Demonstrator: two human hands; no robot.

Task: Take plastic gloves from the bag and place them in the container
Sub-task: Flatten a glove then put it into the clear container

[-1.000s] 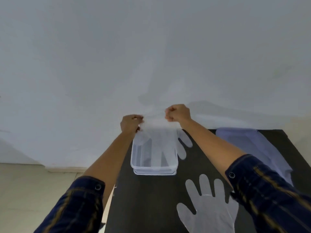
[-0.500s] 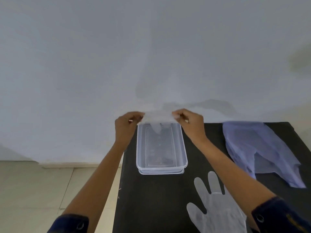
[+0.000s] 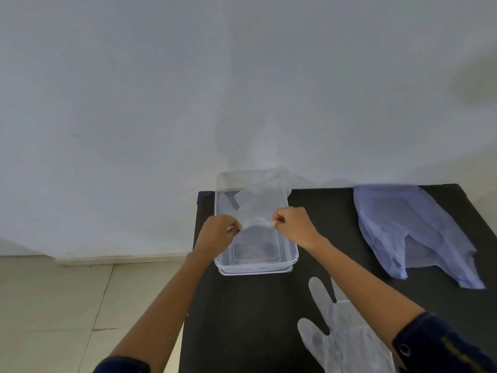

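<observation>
A clear plastic container stands on the black table's far left part. Both hands pinch the cuff edge of a thin transparent plastic glove above the container's middle. My left hand grips the cuff's left end and my right hand grips its right end. The glove's fingers lie toward the container's far end, partly draped over the far rim. A second transparent glove lies flat on the table near me, fingers pointing away. The pale purple plastic bag lies crumpled at the right.
The black table stands against a white wall. Its left edge runs beside a tiled floor. My dark checked sleeves show at the bottom of the view.
Both hands have pulled the glove's cuff back toward me and down, from the container's far rim to over its middle. The glove now lies lengthwise in the container.
</observation>
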